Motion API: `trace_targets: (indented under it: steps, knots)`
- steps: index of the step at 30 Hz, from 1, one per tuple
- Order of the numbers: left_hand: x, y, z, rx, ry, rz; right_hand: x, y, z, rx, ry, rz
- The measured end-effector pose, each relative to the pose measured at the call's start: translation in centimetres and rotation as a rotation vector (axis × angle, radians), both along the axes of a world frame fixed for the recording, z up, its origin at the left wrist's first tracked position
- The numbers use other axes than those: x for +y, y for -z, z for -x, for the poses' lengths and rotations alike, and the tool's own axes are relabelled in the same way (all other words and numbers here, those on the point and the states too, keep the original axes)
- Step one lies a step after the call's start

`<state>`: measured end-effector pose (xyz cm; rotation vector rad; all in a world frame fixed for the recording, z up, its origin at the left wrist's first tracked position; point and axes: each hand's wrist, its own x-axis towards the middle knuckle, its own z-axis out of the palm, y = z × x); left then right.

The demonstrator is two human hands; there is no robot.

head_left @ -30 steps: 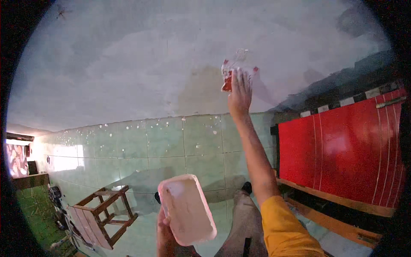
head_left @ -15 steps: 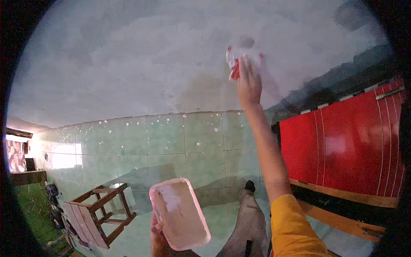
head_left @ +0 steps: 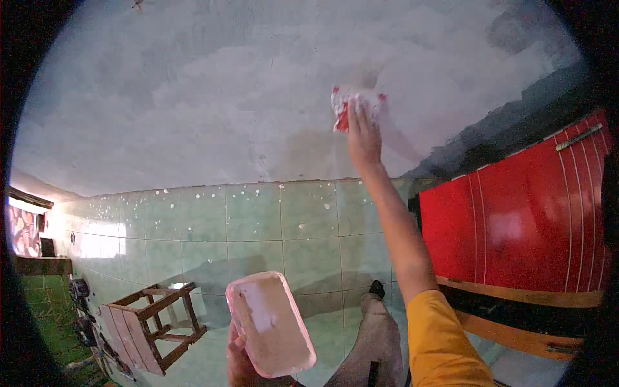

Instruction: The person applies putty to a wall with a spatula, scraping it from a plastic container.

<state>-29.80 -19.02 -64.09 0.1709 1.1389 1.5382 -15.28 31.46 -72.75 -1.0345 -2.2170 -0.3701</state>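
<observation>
My right hand (head_left: 362, 138), its arm in a yellow sleeve and stretched far up, presses a crumpled red-and-white rag (head_left: 342, 109) flat against the grey wall (head_left: 213, 109). Whitish patches and a damp-looking darker spot mark the wall around the rag. Low in front of me, my left hand (head_left: 238, 358) grips a pink rectangular plastic tub (head_left: 311, 342) by its left side. A thin, pale whitish liquid or paste coats the inside of the tub; which of the two, I cannot tell.
Green tiles (head_left: 255, 213) with white splashes meet the grey surface. A wooden stool (head_left: 129, 332) lies tilted in view at lower left. To the right is a red panelled cabinet or door (head_left: 516, 219) with a handle. My leg (head_left: 371, 342) shows below.
My right hand and the rag have slid a little down and to the left on the wall. The view has shifted slightly. My left hand holds the tub almost unchanged.
</observation>
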Motion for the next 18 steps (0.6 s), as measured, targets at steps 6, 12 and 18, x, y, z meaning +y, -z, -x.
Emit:
trace_targets:
  steps: [6, 12, 18]
  knots:
    - [-1.3, 1.9, 0.9, -0.06, -0.059, 0.034, -2.2, 2.4, -2.6, 0.053, -0.087, 0.161]
    - [-1.8, 1.3, 1.0, -0.149, -0.167, 0.111, -0.2, -9.7, 1.0, 0.131, -0.024, -0.111]
    - [0.0, -2.7, 1.5, -0.063, -0.054, 0.004, -2.1, -1.3, 0.7, -0.061, -0.162, 0.132]
